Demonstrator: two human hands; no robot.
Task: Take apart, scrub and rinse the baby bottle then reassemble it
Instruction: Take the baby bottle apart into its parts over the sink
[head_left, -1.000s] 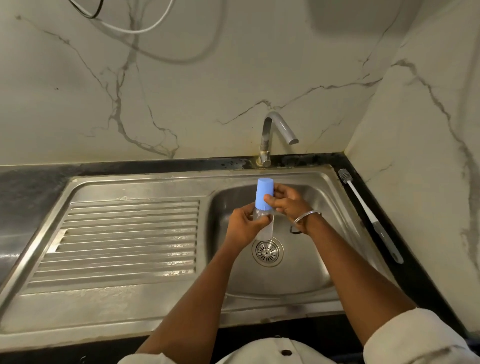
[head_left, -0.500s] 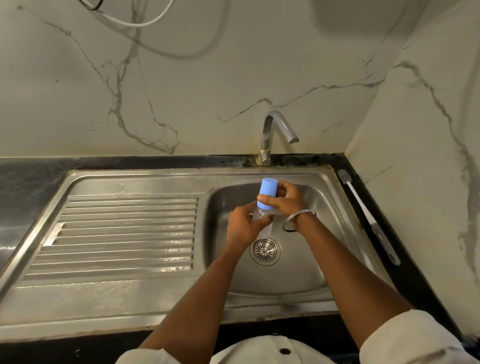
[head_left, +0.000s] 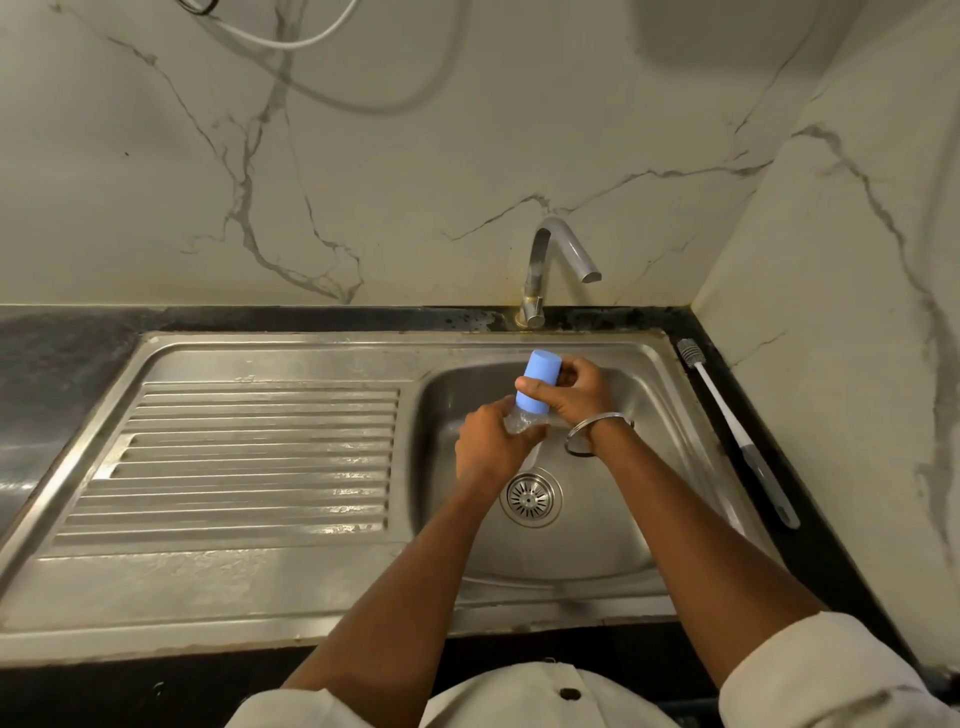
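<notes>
Two hands on baby bottle, held tilted above sink basin, up from drain. Left hand wraps clear body; right hand has thumb and fingers clamped on blue cap. Likely step: cap removal (disassembly start). Steady body, pull cap along bottle's axis, over basin. Bottle brush lies on counter, right.

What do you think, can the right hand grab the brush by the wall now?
Probably not yet: the right hand is busy gripping the blue cap. But the brush lies uncovered on the counter on that side, so once it lets go, the way looks free.
</notes>
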